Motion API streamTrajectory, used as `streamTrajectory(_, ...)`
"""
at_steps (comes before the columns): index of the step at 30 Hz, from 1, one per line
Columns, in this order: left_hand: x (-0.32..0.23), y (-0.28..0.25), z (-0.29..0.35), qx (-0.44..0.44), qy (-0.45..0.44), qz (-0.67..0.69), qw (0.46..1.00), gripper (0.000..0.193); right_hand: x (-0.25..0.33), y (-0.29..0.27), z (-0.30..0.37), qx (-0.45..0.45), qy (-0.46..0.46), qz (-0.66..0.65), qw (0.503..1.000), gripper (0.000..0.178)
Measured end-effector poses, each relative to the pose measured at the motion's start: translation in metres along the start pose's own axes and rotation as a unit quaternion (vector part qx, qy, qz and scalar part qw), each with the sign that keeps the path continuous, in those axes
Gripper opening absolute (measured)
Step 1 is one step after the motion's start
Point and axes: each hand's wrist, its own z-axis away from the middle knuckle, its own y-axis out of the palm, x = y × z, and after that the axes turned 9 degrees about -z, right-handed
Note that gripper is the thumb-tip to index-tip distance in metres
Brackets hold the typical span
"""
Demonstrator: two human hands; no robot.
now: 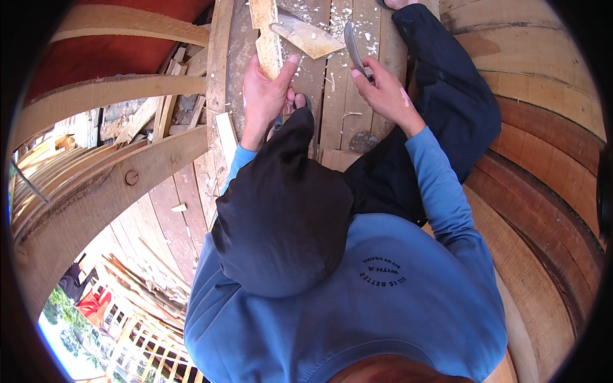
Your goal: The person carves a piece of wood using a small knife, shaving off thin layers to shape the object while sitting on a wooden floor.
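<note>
My left hand (265, 94) is closed around the lower end of a notched strip of pale wood (269, 50), its thumb lying along the right edge. The strip runs up past the top of the view. My right hand (385, 94) grips a knife with a curved blade (352, 43), which points upward, apart from the wood. Most of the knife's handle is hidden by my fingers. Between the two hands, a flat, pointed wood offcut (311, 38) lies on the planks, its left end close to the strip. Small pale shavings (364, 16) are scattered around it.
I sit on a plank floor (175, 204) between curved wooden ribs (115, 175) on the left and a wall of bent planks (536, 76) on the right. My dark-trousered knees stand bent before me. Wood scraps and slats (140, 274) lie at the lower left.
</note>
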Motion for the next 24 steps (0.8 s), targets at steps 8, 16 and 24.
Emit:
streamTrajectory(8,-0.006,-0.004,0.004,0.124,-0.085,0.196,0.969,0.019,0.016,-0.001,0.0,0.002,0.004,0.008,1.0,0.041)
streamTrajectory(16,0.001,0.003,0.004,0.08,-0.004,0.022,0.996,0.021,0.019,-0.003,0.0,-0.012,0.022,0.021,0.999,0.041)
streamTrajectory(24,0.023,-0.001,-0.006,0.06,-0.034,-0.028,0.997,0.04,0.032,-0.001,0.006,0.02,-0.078,0.069,0.994,0.051)
